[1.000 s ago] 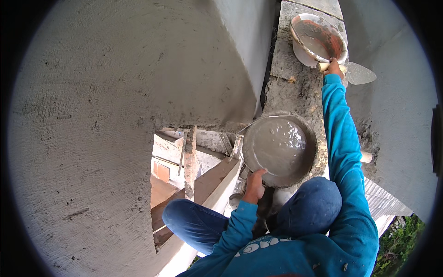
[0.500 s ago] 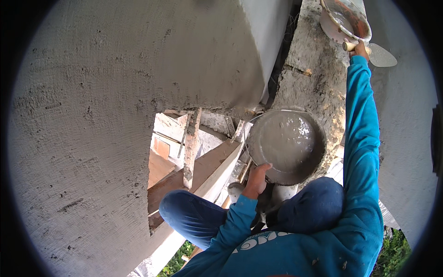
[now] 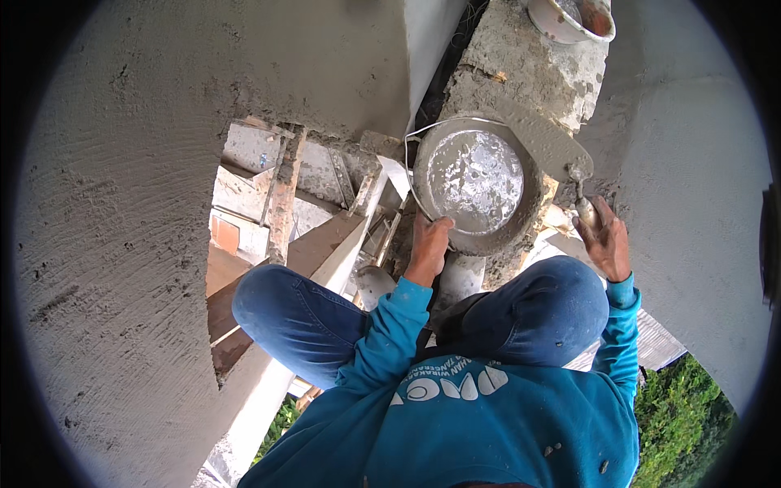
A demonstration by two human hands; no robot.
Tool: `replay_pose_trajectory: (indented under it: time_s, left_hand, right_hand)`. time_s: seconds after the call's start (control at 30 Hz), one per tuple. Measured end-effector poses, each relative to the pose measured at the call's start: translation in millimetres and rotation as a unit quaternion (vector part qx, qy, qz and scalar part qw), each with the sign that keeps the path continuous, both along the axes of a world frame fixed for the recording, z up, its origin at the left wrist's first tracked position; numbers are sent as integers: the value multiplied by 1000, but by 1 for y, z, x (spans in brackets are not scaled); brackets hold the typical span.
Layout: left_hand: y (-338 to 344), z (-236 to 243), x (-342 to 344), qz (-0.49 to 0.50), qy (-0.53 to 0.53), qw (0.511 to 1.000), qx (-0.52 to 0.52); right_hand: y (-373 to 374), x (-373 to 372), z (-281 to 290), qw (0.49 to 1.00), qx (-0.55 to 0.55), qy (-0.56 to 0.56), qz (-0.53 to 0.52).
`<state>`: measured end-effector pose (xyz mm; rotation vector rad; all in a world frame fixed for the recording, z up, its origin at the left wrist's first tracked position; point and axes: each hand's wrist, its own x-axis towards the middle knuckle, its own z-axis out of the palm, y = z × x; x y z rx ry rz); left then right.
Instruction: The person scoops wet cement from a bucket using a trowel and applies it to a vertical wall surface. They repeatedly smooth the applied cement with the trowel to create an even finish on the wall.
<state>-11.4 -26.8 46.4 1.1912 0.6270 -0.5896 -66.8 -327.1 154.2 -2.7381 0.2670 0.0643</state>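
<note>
Through the head camera I am watching two bare hands. The left hand (image 3: 431, 244) pinches the near-left rim of a round bucket (image 3: 530, 195): the thumb lies over the edge, and the other fingers go down outside, where I cannot see them fully. The bucket is just ahead of this hand and to its right, and it contains a shiny, wet grey mix (image 3: 476, 183). A thin wire handle (image 3: 407, 154) curves along the bucket's left side, ahead of the left hand.

The right hand (image 3: 606, 240) is wrapped around the grip of a trowel (image 3: 553, 146). Its blade points ahead and to the left of this hand and reaches the right edge of the bucket; whether they touch, I cannot tell.

I judge the bucket to be rather heavy, its rim slippery from the mix, and the mix itself soft and easy to spill. A firm hold with the thumb over the rim seems right to me. The trowel should be light and stiff, best taken by its grip, behind the lump of mortar on its neck.

Far ahead of the right hand, a stained tub (image 3: 555, 26) stands on a mortar-covered plank (image 3: 529, 77).
</note>
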Motion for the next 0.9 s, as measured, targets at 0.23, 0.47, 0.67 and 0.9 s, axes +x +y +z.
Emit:
replay_pose_trajectory:
  time_s: [0.23,0.47,0.67,0.9]
  left_hand:
    - [-17,9,-2,-64,-30,997,44]
    - [-9,-14,-14,3,-62,997,40]
    - [8,-15,-10,57,-2,998,-19]
    - [18,-8,-6,153,32,986,-61]
  right_hand:
    - [60,15,-22,945,-150,290,1]
    - [75,-21,-54,940,158,302,2]
    - [85,-13,-15,917,167,358,-64]
    - [80,-23,-18,856,431,269,-93]
